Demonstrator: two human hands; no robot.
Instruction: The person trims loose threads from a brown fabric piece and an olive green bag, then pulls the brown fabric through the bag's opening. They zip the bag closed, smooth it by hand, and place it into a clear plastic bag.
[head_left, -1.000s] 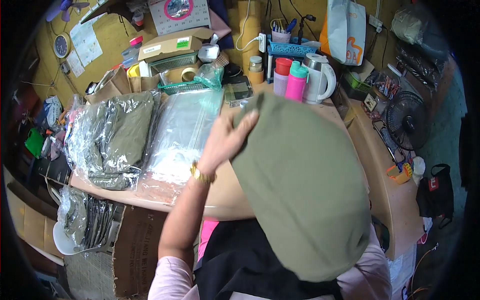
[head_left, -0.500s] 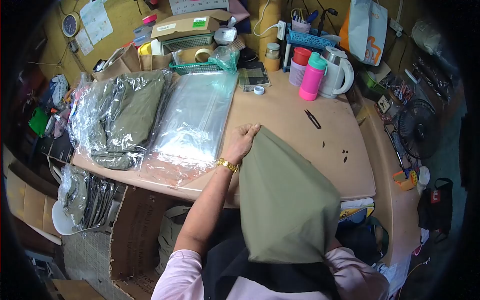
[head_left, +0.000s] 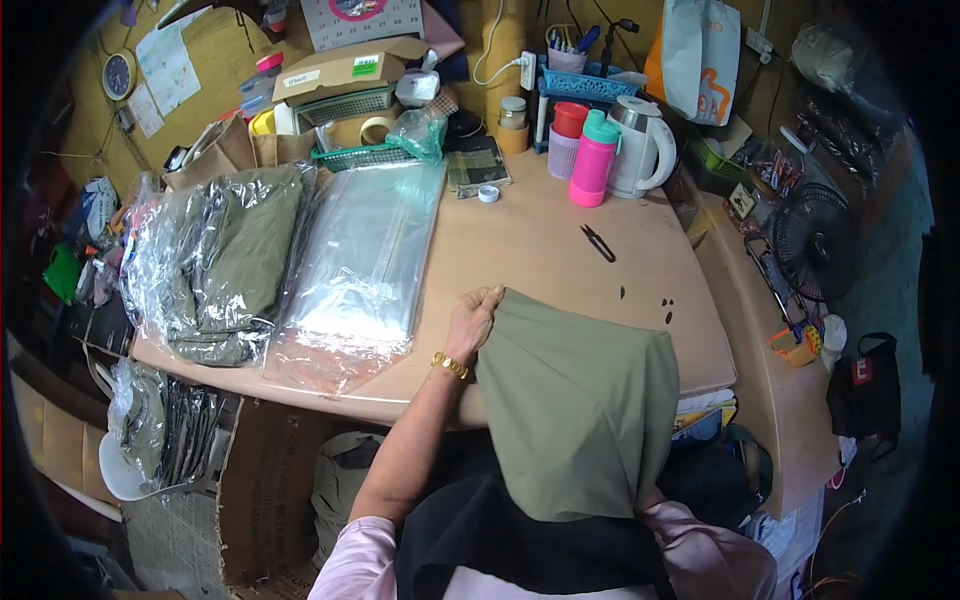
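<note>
Head: olive cloth (head_left: 580, 410), "GOOD" label (head_left: 366, 66)

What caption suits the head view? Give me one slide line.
Left fingers grip olive cloth by its corner at a tan table; black snips lie beyond.

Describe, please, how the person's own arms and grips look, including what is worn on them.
The left grip wears no glove. Around its wrist is a gold-coloured band, apparently a watch. The left sleeve is pale pink and ends near the elbow. The right sleeve is the same pale pink. The right grip is hidden, so I cannot describe it.
</note>
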